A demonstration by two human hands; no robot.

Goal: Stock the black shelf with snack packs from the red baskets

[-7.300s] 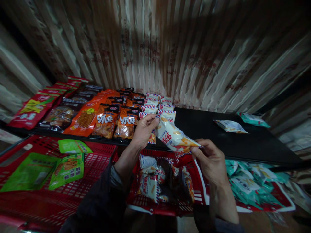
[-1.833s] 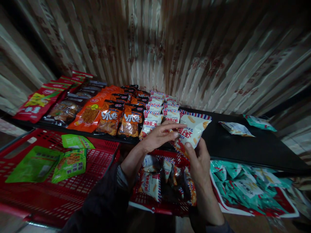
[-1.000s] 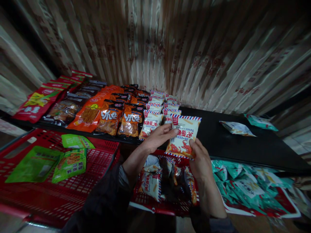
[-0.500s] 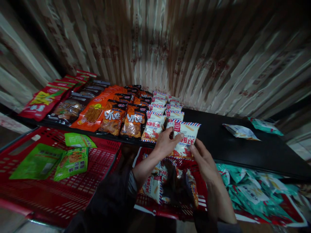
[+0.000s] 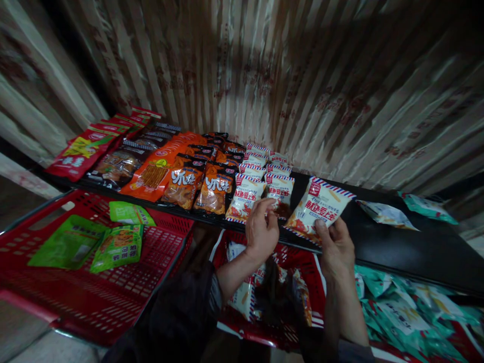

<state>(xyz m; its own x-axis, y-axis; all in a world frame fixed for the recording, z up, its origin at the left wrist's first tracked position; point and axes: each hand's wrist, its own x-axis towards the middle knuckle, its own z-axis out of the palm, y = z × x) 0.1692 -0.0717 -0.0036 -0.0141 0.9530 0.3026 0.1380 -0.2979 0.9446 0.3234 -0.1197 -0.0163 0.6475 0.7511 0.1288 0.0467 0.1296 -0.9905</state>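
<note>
Evidently, a crinkled white packet [image 5: 320, 207] is pinched by the right hand [image 5: 336, 247] above the black shelf's [image 5: 393, 247] front edge, bare surface beyond it. By the front white packets [image 5: 247, 197], the left hand [image 5: 261, 227] is loosely curled, fingertips partly hidden. The teal packets [image 5: 406, 312] are cut off.

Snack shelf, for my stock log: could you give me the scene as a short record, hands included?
Left hand: no bag in its grip; contact with the white bags unclear
Right hand: holds a white snack bag, tilted
Shelf, left to right: red bags, dark bags, orange bags, orange-and-black bags, white bags
Shelf, far right: loose white bag, teal bag
Left basket: three green packets
Middle basket: mixed bags, partly shadowed
Right basket: teal bags, uncounted
</note>
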